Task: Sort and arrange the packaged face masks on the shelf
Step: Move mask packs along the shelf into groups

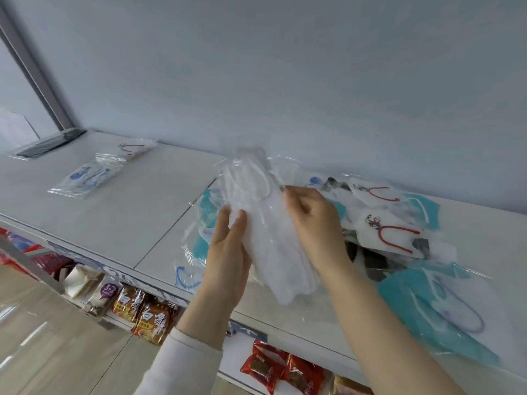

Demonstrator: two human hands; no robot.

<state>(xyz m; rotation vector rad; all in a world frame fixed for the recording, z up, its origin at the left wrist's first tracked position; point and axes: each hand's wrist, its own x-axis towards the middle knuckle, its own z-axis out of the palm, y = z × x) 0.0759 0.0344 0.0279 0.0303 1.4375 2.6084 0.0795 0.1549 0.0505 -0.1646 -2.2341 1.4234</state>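
Above the shelf (119,223), a white mask package (271,246) is held tilted, clear of the surface. The left hand (228,258) grips its lower left side, thumb on the front. The right hand (313,223) pinches its right edge with curled fingers. A heap of packaged masks (382,238) lies just behind.

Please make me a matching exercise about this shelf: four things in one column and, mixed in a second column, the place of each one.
Column 1
1. white face mask in clear plastic wrap
2. teal face mask in clear bag with purple loop
3. flat black pack
4. orange printed snack packets

Column 2
A. far left back corner of the white shelf
B. held by the left hand and right hand
C. near right edge of the shelf
D. lower level, under the shelf

Pairs: 1-B, 2-C, 3-A, 4-D
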